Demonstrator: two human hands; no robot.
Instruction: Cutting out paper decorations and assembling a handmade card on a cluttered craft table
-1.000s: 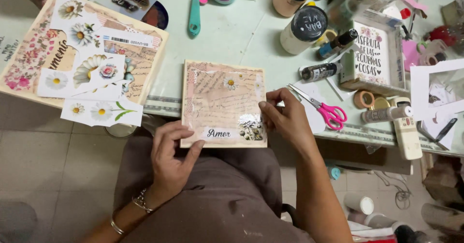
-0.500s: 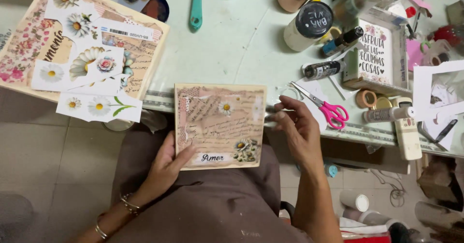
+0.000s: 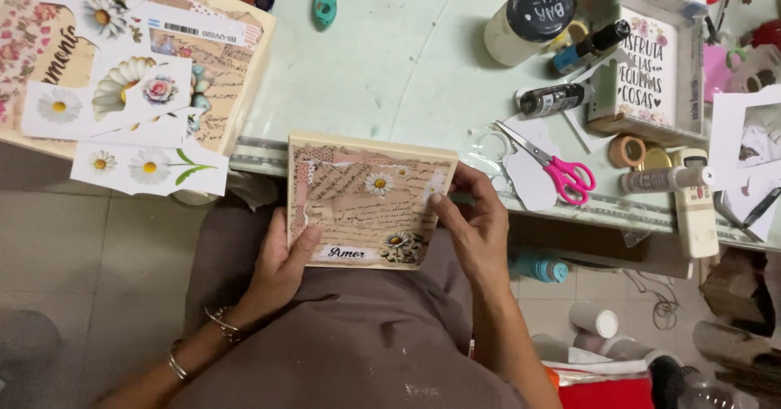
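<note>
A pale green table [image 3: 423,76] cluttered with craft supplies fills the top of the view, with tiled floor below. The person sits at its edge, a square decoupage plaque [image 3: 366,202] resting partly on the lap and against the table rim.

Compared with a second ago, the plaque has come off the tabletop towards the body and now sits lower, tilted a little. The left hand [image 3: 281,263] has moved from under the plaque's lower edge to its left side, thumb lying on the face near the bottom corner, fingers clamped round the edge. The right hand [image 3: 476,222] has come down along the right edge; its fingers are together, the tips pressing on the paper near a pale patch on the right. That reads as smoothing or checking glued paper rather than adding a new piece.

On the table to the right lie pink scissors [image 3: 561,169], a dark glitter tube [image 3: 553,98], a white jar [image 3: 529,15] with a black lid and a glue bottle [image 3: 663,180]. To the left a board [image 3: 236,67] carries daisy cut-outs [image 3: 146,165].
</note>
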